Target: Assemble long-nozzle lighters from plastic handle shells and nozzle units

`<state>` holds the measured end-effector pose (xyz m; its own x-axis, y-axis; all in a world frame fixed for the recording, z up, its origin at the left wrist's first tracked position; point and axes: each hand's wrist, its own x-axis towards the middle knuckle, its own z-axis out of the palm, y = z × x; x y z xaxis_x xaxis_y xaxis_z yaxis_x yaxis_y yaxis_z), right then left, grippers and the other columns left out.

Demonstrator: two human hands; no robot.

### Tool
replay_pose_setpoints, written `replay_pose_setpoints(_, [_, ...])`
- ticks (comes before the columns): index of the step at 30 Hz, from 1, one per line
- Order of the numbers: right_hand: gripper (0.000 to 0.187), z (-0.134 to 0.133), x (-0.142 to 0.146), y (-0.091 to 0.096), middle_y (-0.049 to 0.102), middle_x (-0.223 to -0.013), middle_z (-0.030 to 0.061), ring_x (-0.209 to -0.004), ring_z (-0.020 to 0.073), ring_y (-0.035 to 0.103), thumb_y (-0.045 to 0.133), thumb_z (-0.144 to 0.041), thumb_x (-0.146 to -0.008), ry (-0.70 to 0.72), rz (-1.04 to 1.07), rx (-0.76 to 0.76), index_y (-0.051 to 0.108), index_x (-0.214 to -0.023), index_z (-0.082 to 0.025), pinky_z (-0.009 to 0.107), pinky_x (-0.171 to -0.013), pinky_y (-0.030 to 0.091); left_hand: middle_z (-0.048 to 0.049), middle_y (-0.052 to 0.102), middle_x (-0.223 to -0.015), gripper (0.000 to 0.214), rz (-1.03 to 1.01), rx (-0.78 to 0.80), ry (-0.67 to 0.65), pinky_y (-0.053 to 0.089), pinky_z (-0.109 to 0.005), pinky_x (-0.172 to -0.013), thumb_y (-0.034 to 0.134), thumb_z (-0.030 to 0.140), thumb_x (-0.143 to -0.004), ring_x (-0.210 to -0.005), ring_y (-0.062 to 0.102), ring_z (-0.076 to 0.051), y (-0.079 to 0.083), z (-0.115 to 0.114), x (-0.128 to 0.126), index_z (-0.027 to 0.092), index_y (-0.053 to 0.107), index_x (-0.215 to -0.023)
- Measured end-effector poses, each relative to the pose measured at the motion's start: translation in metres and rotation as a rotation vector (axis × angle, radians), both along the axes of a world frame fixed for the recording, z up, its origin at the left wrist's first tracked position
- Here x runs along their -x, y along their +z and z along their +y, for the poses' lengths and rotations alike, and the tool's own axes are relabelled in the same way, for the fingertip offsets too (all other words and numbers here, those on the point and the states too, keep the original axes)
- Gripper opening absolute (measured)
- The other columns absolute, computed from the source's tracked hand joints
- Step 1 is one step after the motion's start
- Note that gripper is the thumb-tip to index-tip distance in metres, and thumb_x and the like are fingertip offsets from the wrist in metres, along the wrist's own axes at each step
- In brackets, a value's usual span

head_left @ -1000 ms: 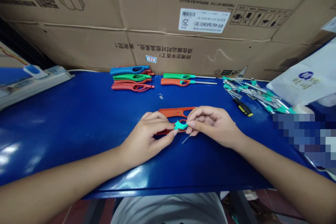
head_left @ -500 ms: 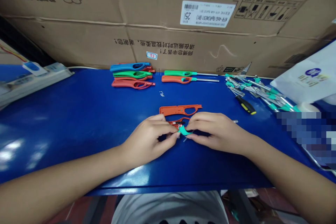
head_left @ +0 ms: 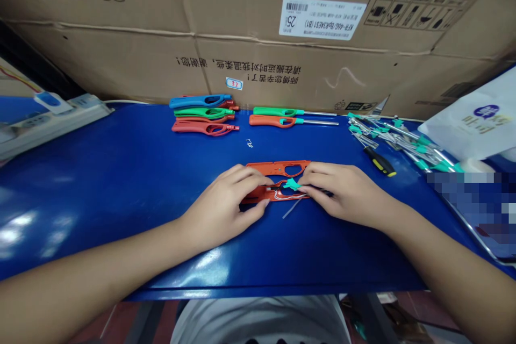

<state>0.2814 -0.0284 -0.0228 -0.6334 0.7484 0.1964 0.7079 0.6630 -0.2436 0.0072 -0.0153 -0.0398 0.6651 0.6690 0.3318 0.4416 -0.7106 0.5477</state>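
My left hand (head_left: 231, 201) has its thumb and fingers closed on the handle end of an orange lighter half-shell (head_left: 258, 194) lying on the table. Inside that shell show a dark part and a thin white wire. Between the fingertips of my right hand (head_left: 341, 191) is a small teal trigger (head_left: 292, 185), held over the shell's loop opening. A thin clear tube (head_left: 291, 209) slants out below the shell. Just behind lies the other orange half-shell (head_left: 266, 169), its inner side up. My right fingers hide the shell's front end.
Several coloured lighter bodies (head_left: 205, 128) lie stacked at the back, beside two lighters with metal barrels (head_left: 320, 122). At the right are a heap of metal barrels with teal pieces (head_left: 419, 149), a screwdriver (head_left: 379, 162) and a white bag (head_left: 471, 118). A power strip (head_left: 76, 115) is at the left.
My right hand has carried the teal trigger up and to the right, over the shell's loop. My left fingertips have left the trigger and grip the shell, which is now more exposed.
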Motion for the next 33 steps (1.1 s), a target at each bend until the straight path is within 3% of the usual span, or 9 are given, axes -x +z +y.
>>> replay_pose_setpoints(6, [0.020,-0.0020,0.0031,-0.0016,0.070,-0.100,0.0046,-0.084,0.0171,0.067,0.051,-0.025,-0.103,0.015,-0.057,0.030,0.071,-0.101,-0.020,0.028,-0.067,0.045,-0.0090,0.069,-0.116,0.026,0.110,0.042,-0.014,0.050,-0.043,-0.098,0.056,0.019,-0.098,-0.107,0.059,-0.025,-0.0020,-0.0011,-0.0006,0.017,0.064,-0.123])
replay_pose_setpoints(23, [0.023,-0.0024,0.0052,-0.0042,0.066,-0.095,0.0040,-0.082,0.0165,0.063,0.046,-0.028,-0.106,0.116,-0.063,0.053,0.065,-0.095,-0.019,0.029,-0.072,0.044,-0.0070,0.069,-0.115,0.023,0.075,0.039,-0.130,0.049,-0.037,-0.099,0.054,0.019,-0.102,-0.107,0.059,-0.021,-0.0018,-0.0005,-0.0019,0.016,0.066,-0.122])
replay_pose_setpoints(33, [0.029,-0.0033,0.0069,-0.0095,0.062,-0.085,0.0027,-0.073,0.0145,0.056,0.043,-0.027,-0.107,0.175,-0.070,-0.058,0.065,-0.090,-0.017,0.028,-0.064,0.038,-0.0081,0.065,-0.115,0.022,0.070,0.101,-0.127,0.049,-0.037,-0.100,0.053,0.018,-0.102,-0.109,0.056,-0.021,-0.0008,-0.0018,-0.0023,0.017,0.066,-0.119])
